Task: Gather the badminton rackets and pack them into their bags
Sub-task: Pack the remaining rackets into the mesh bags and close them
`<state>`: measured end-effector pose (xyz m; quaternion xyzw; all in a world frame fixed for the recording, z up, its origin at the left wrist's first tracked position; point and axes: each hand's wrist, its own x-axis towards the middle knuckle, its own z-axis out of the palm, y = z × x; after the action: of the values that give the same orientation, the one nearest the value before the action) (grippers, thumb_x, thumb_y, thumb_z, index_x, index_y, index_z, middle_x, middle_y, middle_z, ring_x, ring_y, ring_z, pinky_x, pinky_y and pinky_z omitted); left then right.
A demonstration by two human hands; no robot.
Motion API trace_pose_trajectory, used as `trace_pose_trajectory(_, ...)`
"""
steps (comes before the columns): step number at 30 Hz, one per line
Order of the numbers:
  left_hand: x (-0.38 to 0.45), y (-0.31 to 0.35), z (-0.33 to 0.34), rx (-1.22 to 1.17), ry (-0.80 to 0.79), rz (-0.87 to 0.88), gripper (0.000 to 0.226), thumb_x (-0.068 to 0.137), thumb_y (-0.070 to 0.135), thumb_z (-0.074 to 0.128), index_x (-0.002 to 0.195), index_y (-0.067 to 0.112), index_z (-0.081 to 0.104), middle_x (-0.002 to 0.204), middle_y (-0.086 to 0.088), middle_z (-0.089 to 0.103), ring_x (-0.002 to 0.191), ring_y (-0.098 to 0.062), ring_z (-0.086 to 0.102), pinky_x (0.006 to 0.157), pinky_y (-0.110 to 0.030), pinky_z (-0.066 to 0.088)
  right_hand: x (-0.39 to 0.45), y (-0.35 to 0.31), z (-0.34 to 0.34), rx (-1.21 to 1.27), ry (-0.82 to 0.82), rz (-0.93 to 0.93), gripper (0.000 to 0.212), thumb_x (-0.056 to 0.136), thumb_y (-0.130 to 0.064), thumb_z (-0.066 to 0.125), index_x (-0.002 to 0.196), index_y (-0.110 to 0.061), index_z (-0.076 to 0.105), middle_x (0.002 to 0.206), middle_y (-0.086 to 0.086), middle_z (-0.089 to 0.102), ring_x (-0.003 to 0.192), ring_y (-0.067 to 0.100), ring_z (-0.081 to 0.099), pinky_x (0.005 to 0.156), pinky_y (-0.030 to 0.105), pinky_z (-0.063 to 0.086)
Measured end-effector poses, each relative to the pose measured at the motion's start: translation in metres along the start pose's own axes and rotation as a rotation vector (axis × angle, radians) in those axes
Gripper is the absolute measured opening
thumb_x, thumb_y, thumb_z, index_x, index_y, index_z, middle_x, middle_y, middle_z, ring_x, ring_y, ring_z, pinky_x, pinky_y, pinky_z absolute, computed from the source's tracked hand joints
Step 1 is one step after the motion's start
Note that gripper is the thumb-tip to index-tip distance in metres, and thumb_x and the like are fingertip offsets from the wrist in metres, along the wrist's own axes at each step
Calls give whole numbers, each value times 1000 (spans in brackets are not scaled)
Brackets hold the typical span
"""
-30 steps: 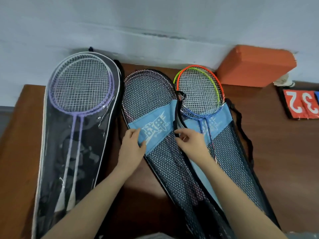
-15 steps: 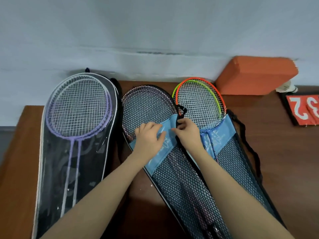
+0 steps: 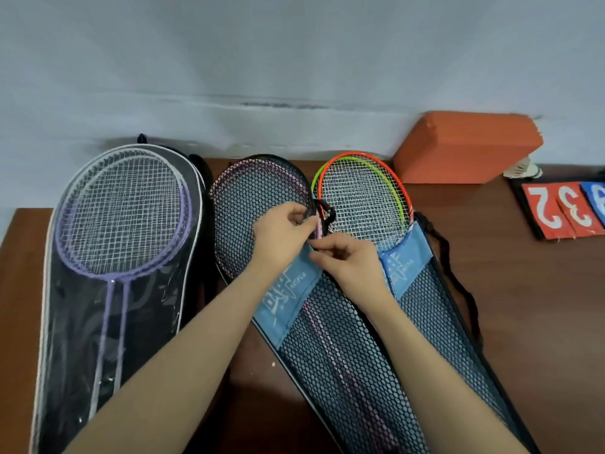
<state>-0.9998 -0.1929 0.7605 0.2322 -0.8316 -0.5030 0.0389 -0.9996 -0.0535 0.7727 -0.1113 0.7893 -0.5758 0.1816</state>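
Three racket bags lie side by side on a brown table (image 3: 530, 309). The clear-fronted bag (image 3: 82, 306) at the left holds two purple rackets (image 3: 121, 217). The middle mesh bag (image 3: 262, 198) with a blue band encloses pink rackets. My left hand (image 3: 281, 237) pinches that bag's right edge near the head. My right hand (image 3: 347, 257) pinches the same edge at the blue band. The right mesh bag (image 3: 458, 322) holds an orange racket (image 3: 370, 191) and a green one, whose heads stick out of its top.
An orange foam block (image 3: 465, 145) leans on the wall at the back right. A white shuttlecock (image 3: 523, 170) and a flip scoreboard (image 3: 563, 211) with red number cards sit at the far right. The black strap (image 3: 458, 276) of the right bag trails over the table.
Both hands slid up the middle bag from the blue band to its right edge near the racket head. The view has shifted downward.
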Motion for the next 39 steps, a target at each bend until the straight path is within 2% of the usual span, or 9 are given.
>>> trace_pose_trajectory(3, 0, 4, -3, -76, -15, -28, 18, 82, 15, 66, 100, 11, 69, 89, 4, 65, 90, -12, 63, 89, -30, 51, 1, 1, -2, 38, -15, 38, 15, 80, -3, 69, 90, -13, 72, 76, 2, 67, 71, 8, 59, 71, 20, 50)
trace_pose_trajectory(8, -6, 7, -9, -107, 9, -23, 15, 83, 9, 65, 97, 11, 69, 90, 2, 66, 87, -12, 62, 86, -26, 51, 13, 1, -7, -19, 63, 70, 16, 89, -9, 58, 97, -8, 72, 90, 0, 69, 77, 1, 60, 73, 21, 47)
trace_pose_trajectory(14, -17, 9, -21, -157, 46, 38, 13, 81, 4, 66, 93, 8, 69, 82, 3, 64, 80, -11, 61, 81, -21, 50, 43, -11, -11, -100, 169, 0, 19, 88, -11, 61, 105, -10, 69, 101, 5, 66, 96, 18, 61, 89, 33, 49)
trace_pose_trajectory(22, -24, 12, -23, -263, 77, 65, 14, 80, 0, 67, 91, 8, 69, 80, 3, 66, 74, -4, 62, 76, -14, 51, 64, -26, -12, -127, -25, -24, 34, 77, -6, 72, 110, -9, 63, 91, 4, 67, 88, 16, 63, 82, 23, 50)
trace_pose_trajectory(26, -25, 13, -23, -316, 65, 45, 18, 79, 0, 67, 88, 16, 67, 79, 7, 66, 74, -5, 62, 75, -13, 50, 62, -26, -12, -249, 2, -103, 14, 80, -10, 70, 94, -10, 68, 83, 0, 66, 78, 12, 60, 70, 14, 45)
trace_pose_trajectory(30, -24, 15, -22, -318, 19, 33, 23, 82, 4, 65, 99, 18, 63, 79, 1, 63, 77, -11, 61, 78, -21, 51, 58, -22, -19, -528, 13, -329, 11, 87, -9, 59, 91, -8, 69, 85, 3, 66, 80, 18, 59, 72, 29, 45)
trace_pose_trajectory(33, -21, 13, -21, -207, 4, 123, 28, 87, 8, 60, 114, 16, 60, 89, -1, 59, 83, -12, 58, 81, -24, 47, 53, -10, -27, -736, 17, -530, 12, 86, -9, 56, 91, -9, 67, 85, 4, 65, 82, 25, 59, 72, 37, 44)
trace_pose_trajectory(36, -6, 10, -22, 133, 86, 335, 31, 89, 17, 58, 119, 23, 61, 119, 0, 52, 113, -16, 45, 98, -32, 31, 50, -2, -33, -680, 33, -547, 11, 87, -10, 58, 91, -10, 68, 87, 1, 67, 83, 23, 61, 72, 38, 46)
trace_pose_trajectory(39, 9, 15, -24, 395, -5, 446, 30, 89, 19, 58, 115, 32, 63, 139, 6, 44, 133, -21, 27, 98, -33, 12, 50, 1, -36, -612, 49, -539, 10, 86, -12, 60, 90, -12, 70, 87, -1, 68, 83, 19, 62, 73, 38, 46)
